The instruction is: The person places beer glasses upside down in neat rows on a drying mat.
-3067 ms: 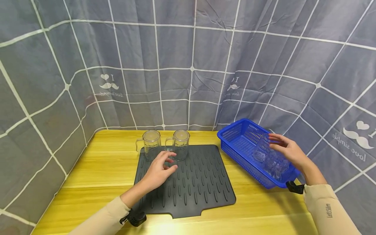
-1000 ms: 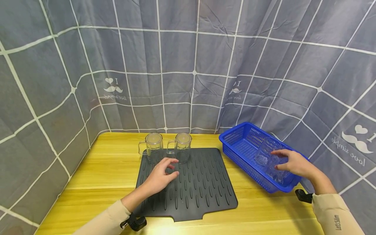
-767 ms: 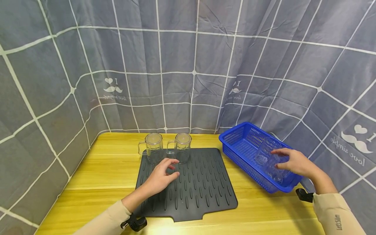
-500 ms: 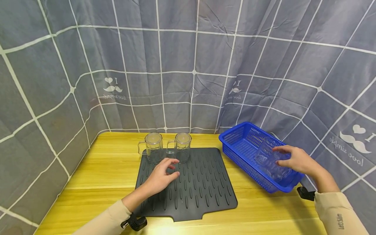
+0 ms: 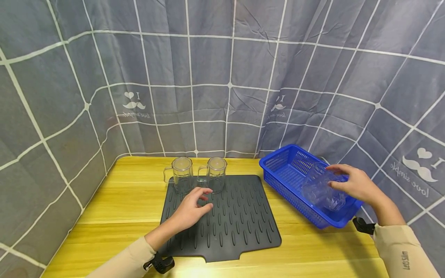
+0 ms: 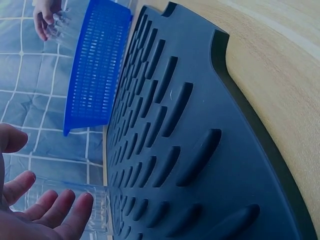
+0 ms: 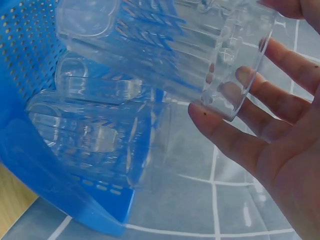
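My right hand [image 5: 358, 186] holds the end of a clear glass mug [image 7: 145, 50] above the right part of the blue basket [image 5: 288, 197]. Its fingers and thumb lie around the thick end, and the mug tilts over more clear glassware [image 7: 82, 130] lying in the basket. My left hand [image 5: 189, 210] hovers over the dark ribbed drying mat [image 5: 240, 216], fingers loosely bent and holding nothing. Beyond it two clear glass mugs, one on the left [image 5: 182, 175] and one on the right [image 5: 216, 175], stand side by side at the mat's back edge, handles pointing left.
The mat lies on a yellow wood-grain table [image 5: 118, 200]. Grey curtain [image 5: 208, 96] with white grid lines encloses the back and both sides. The basket sits at an angle right of the mat, close to the curtain.
My right hand has risen slightly and moved right, drawing the glass mug up from the other glassware in the basket. My left hand and the two mugs on the mat stay in place.
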The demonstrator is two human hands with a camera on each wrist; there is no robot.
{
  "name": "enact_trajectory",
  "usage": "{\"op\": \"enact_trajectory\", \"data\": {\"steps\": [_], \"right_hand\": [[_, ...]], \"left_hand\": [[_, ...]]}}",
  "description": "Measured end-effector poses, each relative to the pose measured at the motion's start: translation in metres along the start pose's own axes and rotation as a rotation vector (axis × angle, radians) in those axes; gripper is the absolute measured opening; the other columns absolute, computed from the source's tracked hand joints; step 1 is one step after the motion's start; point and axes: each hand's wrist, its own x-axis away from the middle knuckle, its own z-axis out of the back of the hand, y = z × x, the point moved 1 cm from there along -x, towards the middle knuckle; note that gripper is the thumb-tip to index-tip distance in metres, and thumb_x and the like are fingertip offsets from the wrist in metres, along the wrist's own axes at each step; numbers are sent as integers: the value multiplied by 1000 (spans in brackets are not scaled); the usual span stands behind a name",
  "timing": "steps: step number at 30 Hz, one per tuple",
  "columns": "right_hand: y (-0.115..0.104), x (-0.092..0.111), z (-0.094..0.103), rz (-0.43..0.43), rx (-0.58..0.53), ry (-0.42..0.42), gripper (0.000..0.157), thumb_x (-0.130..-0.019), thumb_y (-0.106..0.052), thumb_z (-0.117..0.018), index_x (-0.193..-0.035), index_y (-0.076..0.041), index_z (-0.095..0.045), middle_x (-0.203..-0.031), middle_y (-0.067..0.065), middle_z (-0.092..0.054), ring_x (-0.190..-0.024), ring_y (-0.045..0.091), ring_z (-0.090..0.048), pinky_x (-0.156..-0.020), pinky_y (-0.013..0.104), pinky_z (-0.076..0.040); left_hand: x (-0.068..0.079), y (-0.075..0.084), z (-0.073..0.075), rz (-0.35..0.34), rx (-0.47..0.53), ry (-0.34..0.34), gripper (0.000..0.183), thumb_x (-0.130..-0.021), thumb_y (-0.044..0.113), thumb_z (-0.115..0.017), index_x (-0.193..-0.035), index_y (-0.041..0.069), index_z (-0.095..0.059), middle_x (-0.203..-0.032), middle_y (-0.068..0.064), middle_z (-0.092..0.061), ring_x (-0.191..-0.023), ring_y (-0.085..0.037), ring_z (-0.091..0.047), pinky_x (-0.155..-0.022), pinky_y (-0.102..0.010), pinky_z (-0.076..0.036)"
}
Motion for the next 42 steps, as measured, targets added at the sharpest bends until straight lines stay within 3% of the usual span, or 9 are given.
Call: {"op": "enact_trajectory", "data": {"steps": [4,11,15,19,25,28,33,37,42], "right_hand": [[-3,-2,6,-14,-7,29,47,-78,-33,-73,-121,-22,-59,-111,12,-63,-102,29,-56,-79,42,-41],[-8,-7,13,-37,-39,45,44,-81,-36,-70,-122,-25,-56,-113,11,-63,-104,27,-54,-80,49,-41],[-12,-9,15,-39,-51,77,44,-81,-37,-69,-122,-28,-56,-114,6,-62,-101,16,-53,-78,38,-41],[-15,-9,17,-52,-101,94,46,-82,-37,-68,-125,-28,-54,-115,5,-60,-100,6,-50,-71,23,-42],[-20,-9,15,-39,-272,120,46,-85,-28,-67,-128,-20,-53,-116,2,-58,-101,4,-53,-69,14,-47],[-22,-11,9,-2,-411,125,45,-87,-19,-65,-130,-11,-51,-115,2,-56,-99,2,-55,-70,18,-52],[-28,-13,-2,61,-665,100,45,-88,-5,-60,-131,2,-46,-118,11,-53,-102,8,-56,-70,25,-54],[-34,-13,-9,83,-753,88,44,-89,0,-58,-130,3,-46,-120,12,-53,-102,8,-56,-69,23,-54],[-43,-13,-17,83,-865,80,43,-89,1,-56,-130,4,-45,-116,6,-56,-100,8,-57,-71,23,-53]], "left_hand": [[0,1,0,2,8,-5,40,-88,30,-63,-125,34,-49,-123,8,-49,-108,-16,-54,-79,-31,-49],[-2,3,-2,1,5,1,39,-87,25,-64,-123,34,-51,-122,6,-49,-108,-15,-54,-77,-30,-49],[-3,3,-3,2,3,5,39,-87,26,-64,-123,34,-51,-120,12,-48,-108,-14,-53,-77,-29,-49],[-4,3,-4,-8,6,-1,39,-87,29,-64,-123,33,-51,-122,8,-49,-110,-16,-53,-78,-29,-49],[-5,3,-5,-10,8,-11,39,-87,28,-64,-123,33,-51,-121,9,-49,-109,-15,-53,-79,-29,-49],[-5,3,-5,-11,11,-14,39,-87,29,-64,-123,33,-51,-121,9,-49,-109,-15,-53,-78,-29,-49],[-6,4,-6,-15,18,-16,39,-87,28,-64,-123,33,-51,-121,10,-48,-108,-14,-52,-77,-29,-49],[-6,4,-7,-20,14,-23,38,-87,31,-63,-123,34,-50,-120,12,-47,-108,-15,-53,-77,-28,-49],[-6,4,-8,-25,18,-24,38,-88,32,-63,-124,33,-50,-124,3,-50,-108,-17,-53,-77,-29,-49]]}}
